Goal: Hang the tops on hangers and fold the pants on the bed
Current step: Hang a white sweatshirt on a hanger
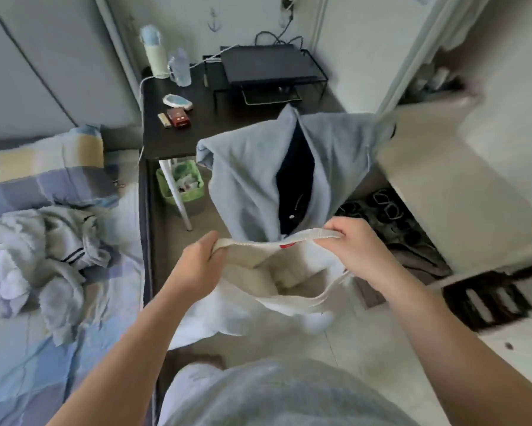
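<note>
I read both hands raised ahead of the torso. The left hand (197,262) has its fingers (210,242) curled tight round the ribbed band of a cream knitted fabric garment (289,284). The right hand (360,250) pinches the same band, which is held taut and open between them. Just beyond the fingers hangs a light blue cloth jacket with dark lining (246,186). Well left of the fingers, a crumpled pile of pale clothes (43,241) lies on the blue-checked bed (28,358).
</note>
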`<action>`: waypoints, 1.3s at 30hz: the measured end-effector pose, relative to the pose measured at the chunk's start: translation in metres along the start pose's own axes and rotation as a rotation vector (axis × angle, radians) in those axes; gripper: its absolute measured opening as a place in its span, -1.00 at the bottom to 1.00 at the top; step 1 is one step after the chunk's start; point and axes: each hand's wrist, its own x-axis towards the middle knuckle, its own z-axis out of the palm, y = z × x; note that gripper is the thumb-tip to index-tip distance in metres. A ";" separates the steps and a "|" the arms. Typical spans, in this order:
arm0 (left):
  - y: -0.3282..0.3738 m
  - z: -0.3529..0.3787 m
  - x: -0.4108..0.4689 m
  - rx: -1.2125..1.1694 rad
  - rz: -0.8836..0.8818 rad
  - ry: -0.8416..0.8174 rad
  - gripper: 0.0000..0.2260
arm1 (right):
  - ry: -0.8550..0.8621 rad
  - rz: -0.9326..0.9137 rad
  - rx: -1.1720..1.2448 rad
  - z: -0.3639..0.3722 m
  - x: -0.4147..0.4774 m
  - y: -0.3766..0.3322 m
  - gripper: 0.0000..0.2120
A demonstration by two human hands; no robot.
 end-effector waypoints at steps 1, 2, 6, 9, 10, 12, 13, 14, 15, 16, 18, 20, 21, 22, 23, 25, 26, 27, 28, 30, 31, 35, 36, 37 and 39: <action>0.021 0.012 0.004 -0.032 0.041 0.002 -0.77 | 0.040 0.014 -0.005 -0.016 -0.008 0.013 -0.81; 0.045 0.023 0.009 -0.064 0.071 0.001 -0.78 | 0.081 0.029 -0.010 -0.032 -0.016 0.026 -0.81; 0.131 0.063 0.031 -0.091 0.211 0.017 -0.78 | 0.268 0.124 -0.123 -0.082 -0.041 0.075 -0.85; 0.187 0.091 0.044 -0.143 0.355 0.005 -0.76 | 0.371 0.261 -0.246 -0.106 -0.052 0.111 -0.89; 0.204 0.100 0.048 -0.154 0.392 -0.014 -0.75 | 0.397 0.302 -0.269 -0.111 -0.056 0.122 -0.90; 0.234 0.116 0.059 -0.177 0.446 -0.059 -0.76 | 0.446 0.373 -0.316 -0.120 -0.063 0.144 -0.89; 0.248 0.122 0.066 -0.194 0.469 -0.075 -0.76 | 0.467 0.407 -0.340 -0.123 -0.066 0.153 -0.88; 0.261 0.128 0.073 -0.212 0.492 -0.088 -0.75 | 0.489 0.444 -0.359 -0.126 -0.069 0.163 -0.86; 0.274 0.133 0.081 -0.228 0.515 -0.100 -0.75 | 0.512 0.486 -0.368 -0.130 -0.071 0.171 -0.84; 0.286 0.139 0.090 -0.240 0.536 -0.116 -0.76 | 0.533 0.534 -0.363 -0.135 -0.072 0.177 -0.84; 0.308 0.148 0.108 -0.246 0.565 -0.159 -0.79 | 0.574 0.624 -0.316 -0.147 -0.069 0.184 -0.82; 0.329 0.158 0.128 -0.267 0.592 -0.208 -0.78 | 0.638 0.650 -0.238 -0.164 -0.060 0.180 -0.74; 0.340 0.161 0.139 -0.273 0.622 -0.220 -0.77 | 0.682 0.634 -0.186 -0.174 -0.054 0.175 -0.72; 0.352 0.163 0.151 -0.275 0.659 -0.225 -0.76 | 0.732 0.604 -0.138 -0.185 -0.047 0.168 -0.72; 0.364 0.164 0.163 -0.275 0.693 -0.226 -0.75 | 0.780 0.570 -0.102 -0.197 -0.040 0.158 -0.73; 0.389 0.161 0.191 -0.287 0.743 -0.222 -0.75 | 0.844 0.503 -0.083 -0.220 -0.026 0.135 -0.76; 0.402 0.158 0.205 -0.294 0.765 -0.224 -0.76 | 0.872 0.470 -0.095 -0.233 -0.018 0.122 -0.77; 0.416 0.154 0.219 -0.296 0.781 -0.231 -0.77 | 0.909 0.436 -0.117 -0.247 -0.010 0.108 -0.78; 0.429 0.150 0.232 -0.299 0.792 -0.241 -0.77 | 0.951 0.400 -0.140 -0.260 -0.002 0.093 -0.78; 0.457 0.142 0.257 -0.332 0.828 -0.261 -0.76 | 1.035 0.329 -0.184 -0.288 0.014 0.062 -0.78; 0.470 0.138 0.269 -0.358 0.859 -0.266 -0.76 | 1.075 0.299 -0.211 -0.301 0.022 0.047 -0.78; 0.526 0.118 0.310 -0.445 0.967 -0.273 -0.75 | 1.185 0.206 -0.333 -0.352 0.048 -0.012 -0.81; 0.542 0.113 0.318 -0.457 0.983 -0.274 -0.75 | 1.198 0.192 -0.362 -0.366 0.052 -0.025 -0.81; 0.558 0.108 0.324 -0.475 0.996 -0.277 -0.75 | 1.206 0.184 -0.388 -0.379 0.056 -0.039 -0.81; 0.591 0.095 0.334 -0.508 1.016 -0.275 -0.76 | 1.225 0.177 -0.426 -0.408 0.063 -0.063 -0.78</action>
